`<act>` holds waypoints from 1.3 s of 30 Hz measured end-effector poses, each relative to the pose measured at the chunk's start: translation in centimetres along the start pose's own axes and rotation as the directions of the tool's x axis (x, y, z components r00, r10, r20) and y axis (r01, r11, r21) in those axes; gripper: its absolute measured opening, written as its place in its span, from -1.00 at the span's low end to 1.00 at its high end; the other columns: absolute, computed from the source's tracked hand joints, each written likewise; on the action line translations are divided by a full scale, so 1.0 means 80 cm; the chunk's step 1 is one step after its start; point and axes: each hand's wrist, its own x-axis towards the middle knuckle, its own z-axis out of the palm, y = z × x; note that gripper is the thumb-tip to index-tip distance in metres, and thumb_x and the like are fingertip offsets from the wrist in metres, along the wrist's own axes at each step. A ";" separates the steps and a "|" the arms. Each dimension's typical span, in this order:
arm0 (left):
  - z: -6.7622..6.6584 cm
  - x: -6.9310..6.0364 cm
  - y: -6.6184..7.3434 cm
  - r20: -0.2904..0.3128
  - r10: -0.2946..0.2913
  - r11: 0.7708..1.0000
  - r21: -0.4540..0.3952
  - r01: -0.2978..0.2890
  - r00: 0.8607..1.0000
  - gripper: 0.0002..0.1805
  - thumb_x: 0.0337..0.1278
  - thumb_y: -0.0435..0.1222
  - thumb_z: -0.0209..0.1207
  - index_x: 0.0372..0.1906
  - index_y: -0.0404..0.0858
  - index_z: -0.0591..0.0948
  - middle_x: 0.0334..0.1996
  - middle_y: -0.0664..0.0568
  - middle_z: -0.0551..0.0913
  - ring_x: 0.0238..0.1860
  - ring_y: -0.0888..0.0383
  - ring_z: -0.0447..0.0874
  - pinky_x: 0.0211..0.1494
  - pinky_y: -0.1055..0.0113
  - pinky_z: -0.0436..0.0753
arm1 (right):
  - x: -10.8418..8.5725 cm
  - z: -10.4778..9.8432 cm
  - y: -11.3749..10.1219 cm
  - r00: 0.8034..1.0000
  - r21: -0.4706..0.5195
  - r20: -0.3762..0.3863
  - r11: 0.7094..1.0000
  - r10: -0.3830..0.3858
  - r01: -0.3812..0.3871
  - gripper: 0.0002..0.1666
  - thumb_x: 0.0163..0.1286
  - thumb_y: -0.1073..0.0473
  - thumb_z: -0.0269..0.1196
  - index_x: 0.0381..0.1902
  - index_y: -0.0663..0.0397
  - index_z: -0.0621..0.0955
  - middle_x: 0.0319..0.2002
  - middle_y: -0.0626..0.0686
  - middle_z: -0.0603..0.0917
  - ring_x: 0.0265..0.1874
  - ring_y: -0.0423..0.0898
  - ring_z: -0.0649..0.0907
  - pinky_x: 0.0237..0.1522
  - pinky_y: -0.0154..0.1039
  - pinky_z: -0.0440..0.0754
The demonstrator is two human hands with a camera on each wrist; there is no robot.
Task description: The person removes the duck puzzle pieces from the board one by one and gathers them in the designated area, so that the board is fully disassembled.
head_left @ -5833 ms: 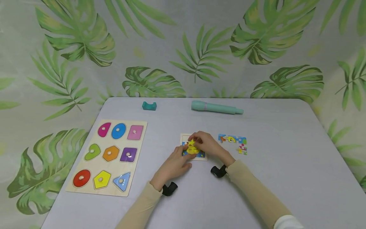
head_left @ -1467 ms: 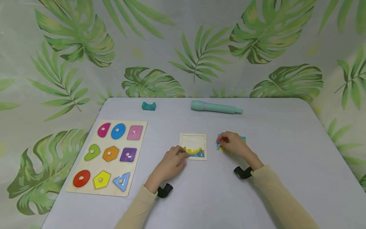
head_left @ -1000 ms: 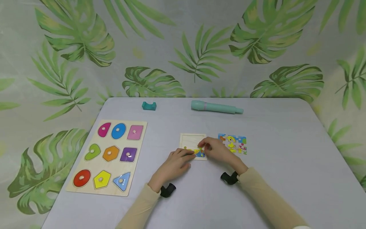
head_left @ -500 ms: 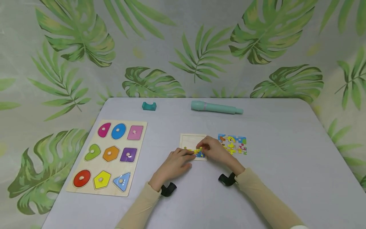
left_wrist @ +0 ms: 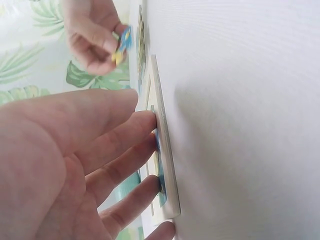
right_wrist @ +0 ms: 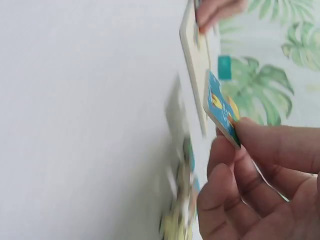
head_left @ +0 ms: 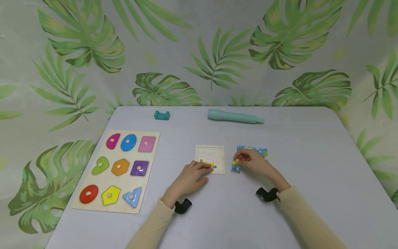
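In the head view a small wooden puzzle tray point(head_left: 211, 152) lies mid-table, its upper part bare and yellow-blue pieces point(head_left: 206, 164) along its lower part. My left hand point(head_left: 188, 179) rests on the lower left of the tray, fingertips on those pieces and partly covering them. Just right of the tray, my right hand point(head_left: 256, 162) pinches a blue and yellow jigsaw piece point(head_left: 236, 167) between thumb and fingers. The right wrist view shows this jigsaw piece point(right_wrist: 219, 106) tilted and raised off the table. Behind and under the right hand lie loose jigsaw pieces point(head_left: 263, 152), partly hidden.
A wooden knob-puzzle board point(head_left: 127, 181) with several coloured shapes lies on the left. Toward the back edge are a teal cradle-shaped block point(head_left: 162, 116) and a mint-green microphone-shaped stick point(head_left: 234, 116). Leaf-patterned cloth hangs behind the white table point(head_left: 311, 166).
My right hand has taken the blue and yellow jigsaw piece from the tray's lower right corner and moved right with it. Earlier, yellow pieces left the tray for the loose group. My left hand stays.
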 end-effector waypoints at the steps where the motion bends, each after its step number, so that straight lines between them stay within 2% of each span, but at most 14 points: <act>1: 0.000 0.000 0.000 0.001 -0.003 1.000 -0.003 0.003 1.000 -0.60 0.31 -0.20 0.14 0.22 -0.15 0.56 0.26 0.08 0.45 0.22 0.03 0.32 0.15 0.02 0.36 | -0.007 -0.008 0.005 1.000 0.000 -0.003 1.000 0.017 -0.017 -0.87 0.25 0.40 0.25 -0.22 0.21 0.62 -0.30 0.04 0.60 -0.32 -0.07 0.52 -0.36 -0.34 0.50; 5: 0.001 -0.001 0.000 -0.003 -0.003 1.000 -0.008 0.003 1.000 -0.60 0.31 -0.21 0.14 0.21 -0.15 0.56 0.26 0.08 0.45 0.21 0.03 0.32 0.15 0.02 0.35 | -0.035 -0.036 0.020 0.998 -0.034 -0.023 0.998 0.055 -0.056 -0.88 0.26 0.35 0.28 -0.24 0.25 0.60 -0.35 0.02 0.58 -0.36 -0.09 0.52 -0.37 -0.35 0.49; 9: 0.000 -0.001 0.000 -0.009 0.006 1.000 -0.015 -0.006 1.000 -0.61 0.31 -0.22 0.13 0.21 -0.17 0.56 0.25 0.06 0.46 0.19 0.02 0.34 0.13 0.01 0.36 | -0.057 -0.052 0.031 0.994 -0.078 -0.039 0.991 0.103 -0.106 -0.89 0.25 0.36 0.27 -0.25 0.25 0.60 -0.37 0.01 0.57 -0.37 -0.09 0.51 -0.38 -0.34 0.50; 17: -0.001 -0.003 0.003 0.002 -0.010 0.999 -0.035 0.010 1.000 -0.59 0.32 -0.21 0.13 0.23 -0.17 0.55 0.26 0.05 0.44 0.21 0.03 0.32 0.16 0.01 0.33 | -0.073 -0.049 0.042 0.987 -0.155 -0.086 0.977 0.135 -0.147 -0.90 0.24 0.41 0.26 -0.27 0.22 0.59 -0.42 -0.01 0.52 -0.38 -0.07 0.48 -0.39 -0.35 0.46; 23: -0.001 -0.005 0.002 0.015 0.003 1.000 -0.029 -0.002 1.000 -0.57 0.33 -0.21 0.12 0.26 -0.18 0.51 0.29 0.03 0.41 0.27 0.02 0.27 0.19 0.01 0.32 | -0.073 -0.042 0.037 0.989 -0.270 -0.116 0.955 0.093 -0.122 -0.88 0.21 0.47 0.23 -0.32 0.21 0.58 -0.44 -0.03 0.50 -0.38 -0.07 0.47 -0.35 -0.26 0.49; 27: -0.002 -0.005 0.001 0.019 0.024 0.999 -0.030 -0.024 1.000 -0.57 0.34 -0.23 0.11 0.26 -0.22 0.50 0.30 0.01 0.39 0.31 -0.02 0.23 0.23 -0.01 0.29 | -0.072 -0.041 0.031 0.990 -0.307 -0.119 0.946 0.075 -0.108 -0.86 0.18 0.49 0.24 -0.35 0.20 0.58 -0.45 -0.04 0.49 -0.40 -0.09 0.46 -0.37 -0.24 0.48; 33: -0.006 -0.009 -0.003 -0.015 0.064 0.997 -0.031 -0.065 0.998 -0.62 0.32 -0.27 0.11 0.19 -0.27 0.56 0.26 -0.02 0.42 0.32 -0.03 0.26 0.26 0.00 0.31 | -0.057 -0.029 0.016 0.996 -0.233 -0.089 0.973 -0.014 -0.007 -0.88 0.22 0.46 0.26 -0.31 0.21 0.60 -0.40 -0.03 0.57 -0.38 -0.10 0.52 -0.35 -0.28 0.54; 39: -0.009 -0.014 -0.011 -0.039 0.033 0.999 -0.015 -0.034 0.999 -0.64 0.31 -0.26 0.13 0.15 -0.24 0.59 0.25 -0.04 0.43 0.32 0.00 0.26 0.29 0.00 0.29 | -0.020 0.001 -0.006 0.997 -0.153 -0.022 0.986 -0.071 0.067 -0.87 0.23 0.46 0.25 -0.29 0.20 0.60 -0.32 0.02 0.61 -0.33 -0.10 0.55 -0.29 -0.28 0.57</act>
